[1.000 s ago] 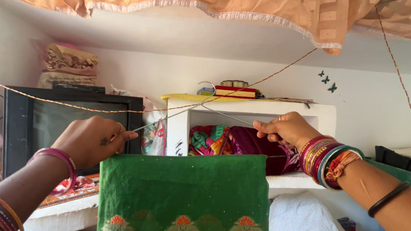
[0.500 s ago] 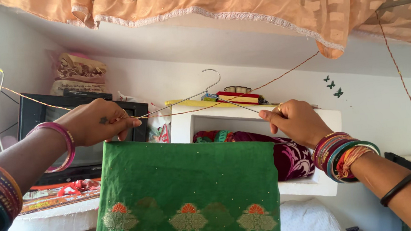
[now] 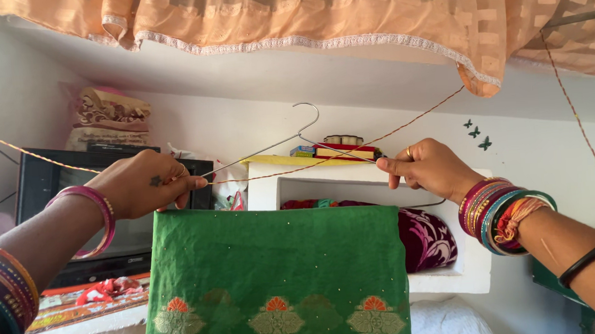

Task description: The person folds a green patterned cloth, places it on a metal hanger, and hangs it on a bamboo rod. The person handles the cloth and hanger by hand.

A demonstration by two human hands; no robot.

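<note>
A thin metal wire hanger (image 3: 305, 110) is held up in front of me, its hook above a red-and-yellow cord (image 3: 406, 126) stretched across the room. My left hand (image 3: 146, 182) pinches the hanger's left shoulder and my right hand (image 3: 427, 167) pinches its right shoulder. A folded green cloth (image 3: 276, 266) with orange flower motifs along the bottom hangs from the hanger's bar, between my hands. Both wrists carry several coloured bangles.
An old black television (image 3: 41, 188) stands on a shelf at the left. A white wall niche (image 3: 451, 275) behind the cloth holds folded purple and patterned fabrics. Books (image 3: 331, 149) lie on top of it. A peach cloth (image 3: 342, 10) hangs overhead. Butterfly stickers (image 3: 478, 132) mark the wall.
Both hands have raised the hanger with the green cloth, so its hook, which was below the cord, now stands above it.
</note>
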